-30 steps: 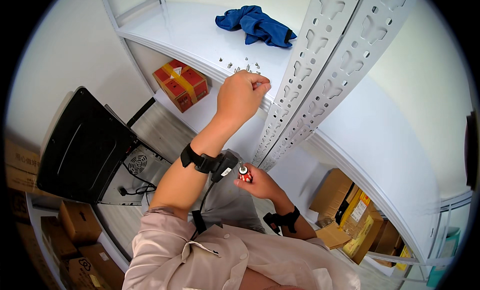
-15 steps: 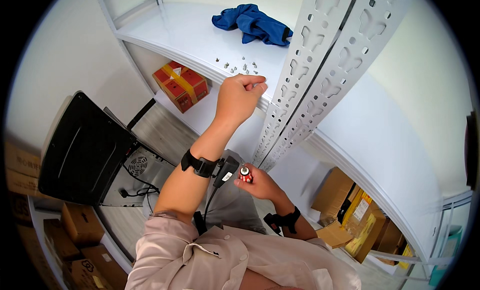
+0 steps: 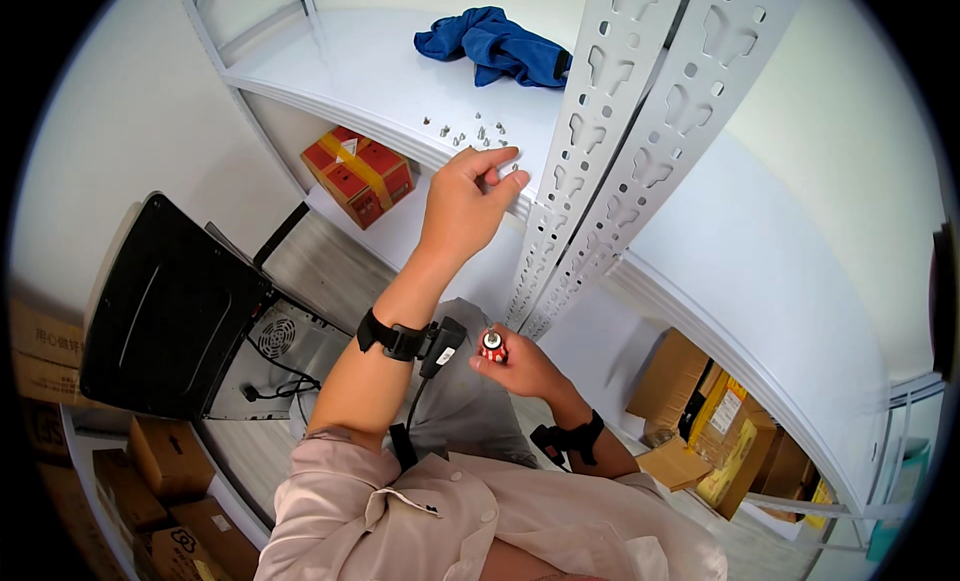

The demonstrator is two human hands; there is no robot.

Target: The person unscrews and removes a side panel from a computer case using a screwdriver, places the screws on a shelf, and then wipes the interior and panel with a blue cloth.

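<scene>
My left hand (image 3: pixel 463 203) reaches over the front edge of the white shelf (image 3: pixel 370 61), thumb and index finger bent toward each other. A small screw (image 3: pixel 515 167) shows between those two fingertips. Just beyond the hand, several loose metal screws (image 3: pixel 482 134) lie scattered on the shelf. Lower down, near my lap, my right hand (image 3: pixel 530 368) is closed around a red-handled screwdriver (image 3: pixel 493 346). Its metal end points up toward me, so most of its length cannot be seen. Between the hands and to the right stands a grey perforated upright post (image 3: pixel 585 161).
A crumpled blue cloth (image 3: pixel 495 49) lies farther back on the shelf. Below sits a red taped carton (image 3: pixel 358 176). A black-seated chair (image 3: pixel 170 311) stands left, with cardboard boxes (image 3: pixel 170 456) below it. Right, an opened carton (image 3: pixel 680 381) fills a lower shelf.
The fingertips of my left hand have parted slightly, and a screw now shows between them. My right hand keeps hold of the screwdriver. The whole view has shifted a little.
</scene>
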